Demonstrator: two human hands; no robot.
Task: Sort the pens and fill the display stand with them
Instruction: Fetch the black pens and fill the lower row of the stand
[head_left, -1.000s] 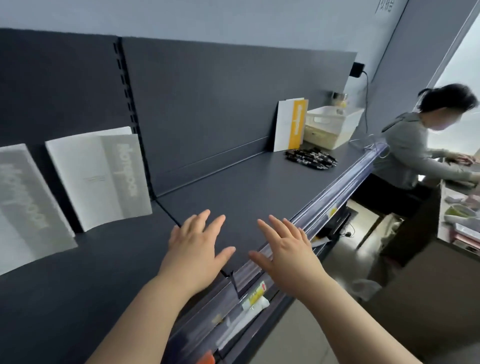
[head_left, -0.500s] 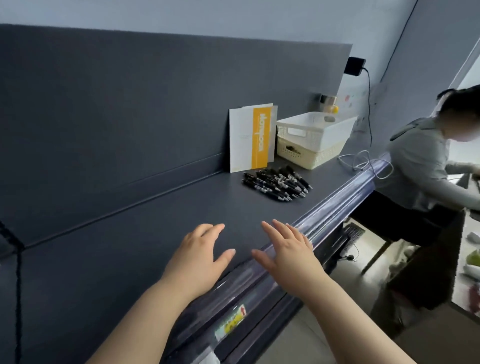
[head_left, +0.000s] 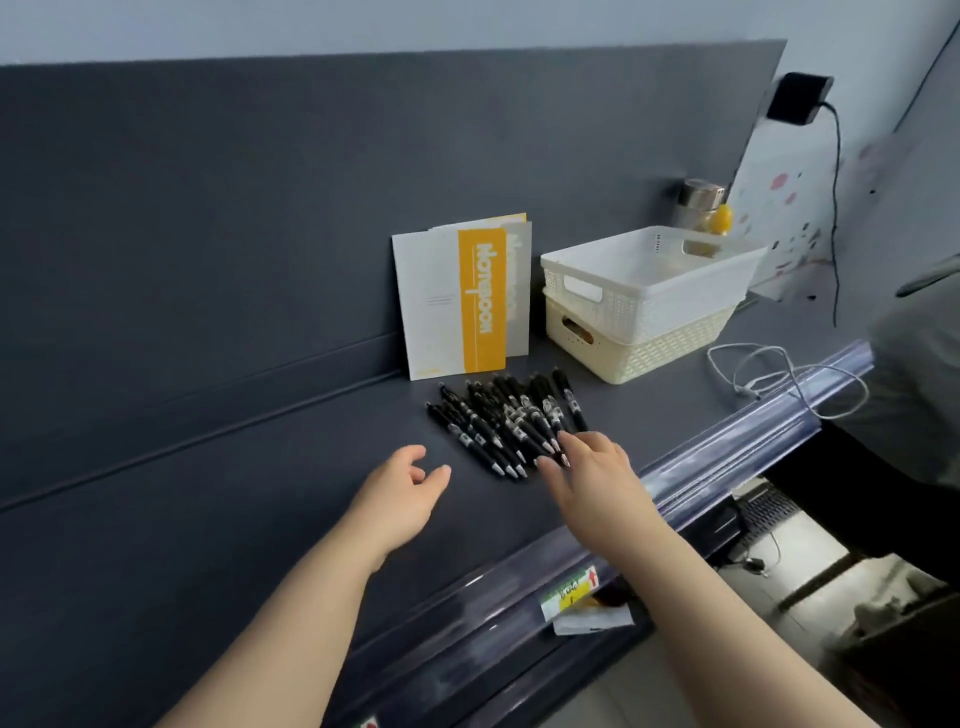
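A loose pile of several black pens (head_left: 506, 421) with silver tips lies on the dark grey shelf (head_left: 260, 493), in front of a leaning notebook. My right hand (head_left: 592, 473) reaches over the near end of the pile, fingers stretched out, fingertips at the pen tips. My left hand (head_left: 402, 493) hovers a little left of the pile, fingers loosely spread, holding nothing. No display stand is in view.
A grey and yellow notebook (head_left: 462, 301) leans on the back panel. Two stacked baskets (head_left: 644, 301), white over cream, stand to the right, with a jar (head_left: 701, 205) behind. A white cable (head_left: 779, 379) lies near the shelf's clear plastic front rail (head_left: 727, 452). A seated person (head_left: 919, 374) is at far right.
The view has shifted right along the shelf and closer to the pens. Both hands have moved forward from the front edge; the right one now reaches the pile.
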